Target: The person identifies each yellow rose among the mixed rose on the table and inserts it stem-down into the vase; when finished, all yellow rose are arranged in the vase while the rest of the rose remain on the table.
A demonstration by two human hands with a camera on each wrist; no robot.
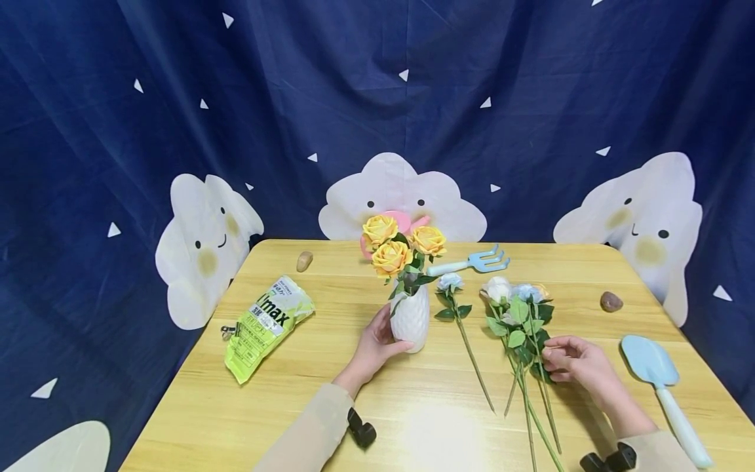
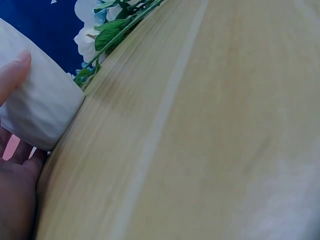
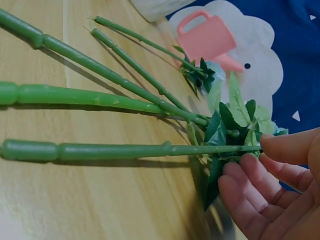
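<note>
At frame centre, the left hand [image 1: 377, 344] cups a white vase [image 1: 410, 318] holding three yellow roses [image 1: 402, 246]; the vase is likely breakable and top-heavy, best gripped low; lower right, the right hand [image 1: 575, 364] pinches one stem [image 3: 125, 150] among loose pale roses [image 1: 513, 292] on the table [image 1: 330, 393]; the stems look light and stiff, best taken below the leaves.

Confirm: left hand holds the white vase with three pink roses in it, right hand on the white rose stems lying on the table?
Not quite: the roses in the white vase are yellow, not pink, as the head view shows. The rest stands: the left hand holds the vase, and the right hand is on the white rose stems lying on the table.
</note>
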